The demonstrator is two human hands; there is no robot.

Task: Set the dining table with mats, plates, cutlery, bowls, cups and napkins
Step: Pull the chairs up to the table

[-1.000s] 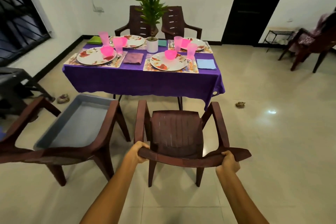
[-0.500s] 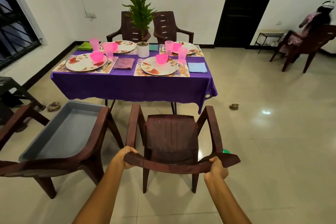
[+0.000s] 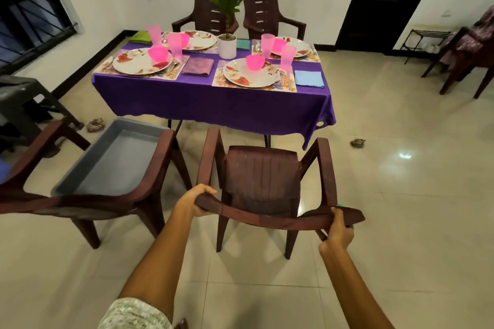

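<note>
A brown plastic chair (image 3: 260, 181) stands in front of me, facing the table. My left hand (image 3: 193, 201) grips the left end of its backrest top and my right hand (image 3: 338, 230) grips the right end. The table wears a purple cloth (image 3: 208, 99). On it lie floral mats, flowered plates (image 3: 250, 77), pink bowls (image 3: 254, 62), pink cups (image 3: 287, 57), cutlery and folded napkins: one purple (image 3: 199, 67), one blue (image 3: 309, 79).
A second brown chair (image 3: 157, 163) at my left carries a grey tub (image 3: 112, 165). Two more chairs stand beyond the table behind a potted plant (image 3: 227, 47). A dark stool stands far left. A person sits on a chair at far right beside a black door.
The view has tilted and I have stepped nearer to the table with the chair; both hands keep their grip on its backrest. The table looks larger in view.
</note>
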